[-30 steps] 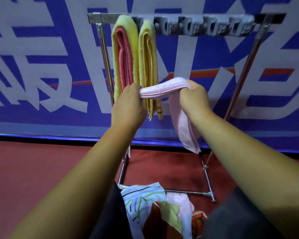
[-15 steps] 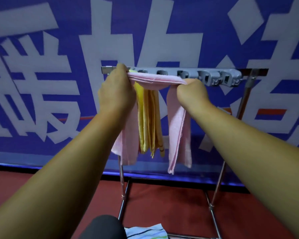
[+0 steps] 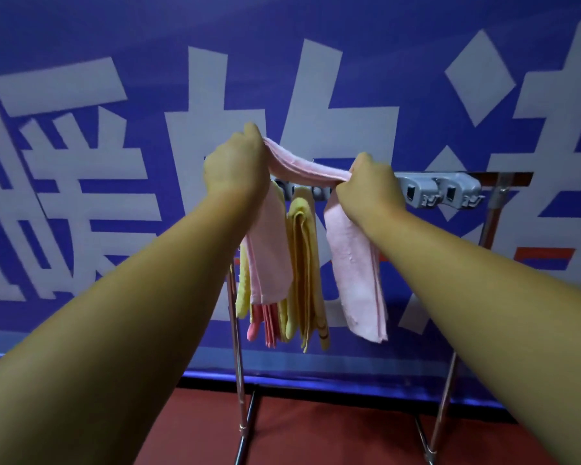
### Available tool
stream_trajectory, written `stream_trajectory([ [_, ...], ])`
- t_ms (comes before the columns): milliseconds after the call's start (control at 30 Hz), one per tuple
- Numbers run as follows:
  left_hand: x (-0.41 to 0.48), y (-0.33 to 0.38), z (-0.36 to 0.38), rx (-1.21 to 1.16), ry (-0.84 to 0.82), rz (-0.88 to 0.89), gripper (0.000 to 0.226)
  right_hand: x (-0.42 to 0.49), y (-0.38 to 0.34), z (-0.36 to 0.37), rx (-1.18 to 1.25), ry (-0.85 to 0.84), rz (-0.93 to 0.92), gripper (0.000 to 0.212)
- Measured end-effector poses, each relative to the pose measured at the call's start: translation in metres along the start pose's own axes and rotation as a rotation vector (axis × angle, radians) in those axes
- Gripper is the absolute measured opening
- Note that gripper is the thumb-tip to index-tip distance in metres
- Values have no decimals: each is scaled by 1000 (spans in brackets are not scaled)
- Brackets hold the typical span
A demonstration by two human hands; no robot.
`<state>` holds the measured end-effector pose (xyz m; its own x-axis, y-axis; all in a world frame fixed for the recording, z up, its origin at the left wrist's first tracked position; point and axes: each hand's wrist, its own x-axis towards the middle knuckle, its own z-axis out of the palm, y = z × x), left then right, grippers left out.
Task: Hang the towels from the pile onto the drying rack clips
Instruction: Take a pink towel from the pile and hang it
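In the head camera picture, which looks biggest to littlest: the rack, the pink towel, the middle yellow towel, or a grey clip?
1. rack
2. pink towel
3. yellow towel, though it hangs folded and partly hidden, so ranking it below the pink one is unsure
4. grey clip, clearly smallest

A yellow towel (image 3: pixel 304 263) blocks the left; right clips (image 3: pixel 445 193) stand free.

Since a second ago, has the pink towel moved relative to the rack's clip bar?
Yes. The pink towel has risen: then well below the clip bar, now stretched between the left hand and right hand just above it.
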<state>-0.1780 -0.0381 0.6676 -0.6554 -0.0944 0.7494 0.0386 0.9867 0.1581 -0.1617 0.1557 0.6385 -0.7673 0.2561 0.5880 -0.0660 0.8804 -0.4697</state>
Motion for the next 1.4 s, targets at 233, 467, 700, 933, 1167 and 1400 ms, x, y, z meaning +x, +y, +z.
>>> stream_trajectory([
  [233, -35, 6, 14, 117, -4, 330, 34, -22, 11, 19, -198, -81, -184, 19],
  [467, -53, 8, 28, 140, -17, 396, 42, -32, 24, 32, -247, -114, -253, 23],
  [700, -75, 9, 64, -66, -199, 139, 49, -36, 25, 46, -224, -106, -225, 21],
  [933, -105, 8, 111, -303, -298, -48, 17, -42, 31, 70, -219, -175, -151, 11],
  [1167, -130, -2, 140, -544, -496, -268, 16, -60, 59, 102, -215, -283, -66, 4],
  [1400, -143, -12, 156, -619, -675, -366, 15, -70, 94, 130, -292, -340, 60, 17],
])
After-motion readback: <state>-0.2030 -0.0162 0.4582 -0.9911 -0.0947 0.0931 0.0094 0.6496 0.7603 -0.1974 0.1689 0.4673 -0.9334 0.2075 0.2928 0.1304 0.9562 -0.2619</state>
